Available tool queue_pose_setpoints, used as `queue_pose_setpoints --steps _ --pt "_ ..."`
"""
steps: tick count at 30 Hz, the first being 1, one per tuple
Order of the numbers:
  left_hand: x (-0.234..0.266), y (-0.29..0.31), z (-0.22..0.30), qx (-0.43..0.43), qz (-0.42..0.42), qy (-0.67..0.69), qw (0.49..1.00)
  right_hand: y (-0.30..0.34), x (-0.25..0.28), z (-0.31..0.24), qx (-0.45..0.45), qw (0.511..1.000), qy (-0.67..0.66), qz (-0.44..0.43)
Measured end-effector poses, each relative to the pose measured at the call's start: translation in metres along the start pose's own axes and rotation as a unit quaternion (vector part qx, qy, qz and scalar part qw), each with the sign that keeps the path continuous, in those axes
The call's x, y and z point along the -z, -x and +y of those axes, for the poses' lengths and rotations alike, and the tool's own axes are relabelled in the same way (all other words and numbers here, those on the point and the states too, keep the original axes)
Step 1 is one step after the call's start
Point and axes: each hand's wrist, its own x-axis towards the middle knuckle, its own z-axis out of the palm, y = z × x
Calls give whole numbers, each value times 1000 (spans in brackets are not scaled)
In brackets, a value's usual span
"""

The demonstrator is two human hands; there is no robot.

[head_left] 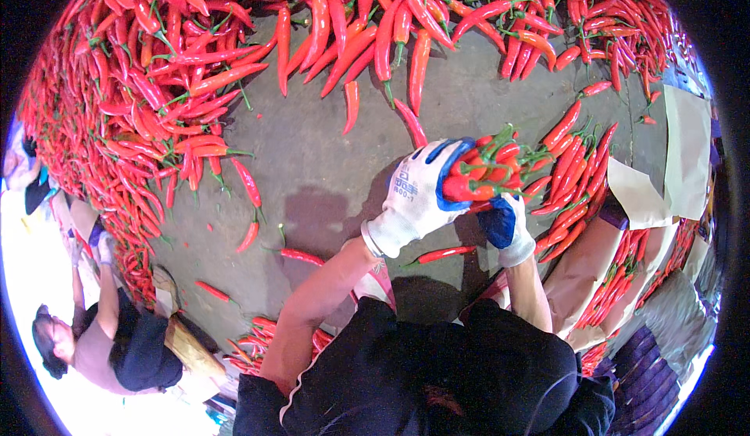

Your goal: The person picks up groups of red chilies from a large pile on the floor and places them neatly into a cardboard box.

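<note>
A bunch of red chili peppers point(488, 172), green stems pointing up and to the right, is gathered in front of me. My left hand point(422, 194), in a white glove with a blue coating, is closed around the bunch from its left side. Below the bunch, my right hand point(508, 231), gloved the same way, closes on its lower end; some of its fingers are hidden. Just right of my hands, a row of chili peppers point(574, 166) lies on the grey floor point(312, 178). A single chili pepper point(441, 255) rests beneath my hands.
A large heap of red chili peppers point(125, 69) spreads across the far side and the left. Beige paper point(637, 194) lines a container of chili peppers point(613, 280) at right. Purple crates point(644, 373) stand lower right. Another person point(117, 330) works at the lower left.
</note>
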Motion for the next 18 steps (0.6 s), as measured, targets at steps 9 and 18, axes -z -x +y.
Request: queue_pose_setpoints --steps 9,18 --pt "-10 19 39 -107 55 -28 992 54 6 -32 71 934 341 86" --pt "-42 80 29 274 78 289 914 59 -33 -12 -108 985 75 112"
